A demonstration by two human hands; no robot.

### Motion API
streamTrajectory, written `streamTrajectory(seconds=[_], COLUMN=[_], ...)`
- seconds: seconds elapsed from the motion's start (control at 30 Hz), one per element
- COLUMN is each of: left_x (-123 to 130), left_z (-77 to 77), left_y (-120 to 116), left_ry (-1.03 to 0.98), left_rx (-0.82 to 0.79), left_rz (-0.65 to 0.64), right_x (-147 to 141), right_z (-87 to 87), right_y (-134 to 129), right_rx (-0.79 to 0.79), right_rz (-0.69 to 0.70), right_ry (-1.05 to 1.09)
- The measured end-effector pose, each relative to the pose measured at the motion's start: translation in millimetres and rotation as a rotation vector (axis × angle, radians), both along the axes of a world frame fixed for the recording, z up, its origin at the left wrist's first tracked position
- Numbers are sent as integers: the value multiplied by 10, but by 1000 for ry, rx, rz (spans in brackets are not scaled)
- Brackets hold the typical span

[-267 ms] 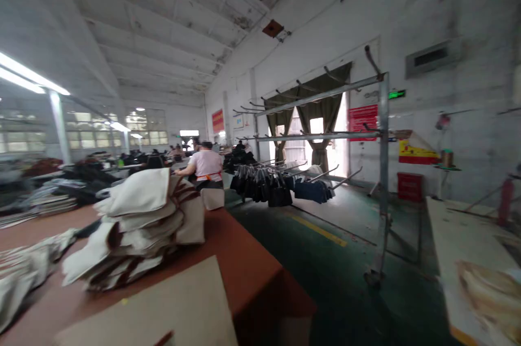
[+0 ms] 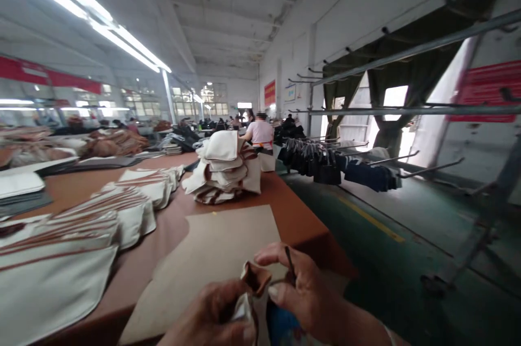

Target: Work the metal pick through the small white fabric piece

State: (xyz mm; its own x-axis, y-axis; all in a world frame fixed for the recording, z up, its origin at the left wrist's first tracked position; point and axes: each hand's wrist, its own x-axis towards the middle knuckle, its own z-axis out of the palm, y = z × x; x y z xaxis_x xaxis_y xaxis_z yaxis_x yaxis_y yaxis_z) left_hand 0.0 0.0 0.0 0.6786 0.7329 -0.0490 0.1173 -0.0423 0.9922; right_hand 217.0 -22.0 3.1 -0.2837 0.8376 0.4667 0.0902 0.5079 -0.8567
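Observation:
Low in the view, my left hand is closed on a white piece with a brown inner side, which looks like a part of a bag. My right hand is at its right, thumb and forefinger curled near the piece's brown edge. A slim dark tool sticks up from the right hand's fingers; its kind is unclear. Below both hands lies a cardboard-like sheet on the brown table. Beyond it rises a stack of white pieces with brown edging.
Rows of similar white pieces overlap along the table's left. A metal rack with dark bags hanging on its arms stands on the right. Farther back, a person in a light top is at the table's far end.
The view has swung left and downward, bringing the rows of white pieces further in. Both my hands, with the white and brown piece, now show at the bottom.

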Motion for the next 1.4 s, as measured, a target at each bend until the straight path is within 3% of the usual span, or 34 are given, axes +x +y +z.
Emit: streamTrajectory(seconds=[0.1, 0.17, 0.3, 0.47, 0.57, 0.7, 0.77, 0.9, 1.0, 1.07, 1.1, 1.2, 1.27, 1.33, 1.4], left_x=[16, -22, -156, -208, -194, -181, -167, -116, -78, -59, -51, -36, -38, -49, -61], left_z=[82, 87, -70, -305, -391, -467, -484, -505, -529, -536, -535, -525, -534, -562, -594], left_y=[-140, -191, -201, -111, -60, -44, -55, -65, -62, -71, -80, -116, -133, -141, -145], left_ry=[-15, -28, -106, -140, -51, -30, -74, -178, -196, -178, -164, -139, -152, -190, -227], left_rx=[-30, -62, -95, -102, -83, -115, -152, -238, -298, -321, -328, -327, -333, -368, -406], left_rz=[-46, -64, -21, 88, 175, 193, 162, 153, 178, 181, 177, 156, 162, 191, 221], right_x=[-79, -146, -217, -218, -240, -293, -308, -307, -298, -283, -269, -201, -147, -107, -90], right_z=[-103, -191, -301, -176, -138, -296, -416, -612, -672, -638, -595, -406, -298, -253, -273], right_y=[0, 14, 93, 109, 93, 123, 150, 191, 198, 187, 178, 145, 128, 114, 101], right_rx=[-218, -317, -426, -426, -175, 467, 702, 837, 826, 707, 573, -22, -248, -197, 48], right_rz=[224, 300, 287, 257, 187, 77, 14, -24, -33, -18, -10, 78, 159, 168, 129], right_ry=[-4, 6, -29, -141, -321, -549, -612, -646, -619, -562, -523, -371, -282, -271, -326])
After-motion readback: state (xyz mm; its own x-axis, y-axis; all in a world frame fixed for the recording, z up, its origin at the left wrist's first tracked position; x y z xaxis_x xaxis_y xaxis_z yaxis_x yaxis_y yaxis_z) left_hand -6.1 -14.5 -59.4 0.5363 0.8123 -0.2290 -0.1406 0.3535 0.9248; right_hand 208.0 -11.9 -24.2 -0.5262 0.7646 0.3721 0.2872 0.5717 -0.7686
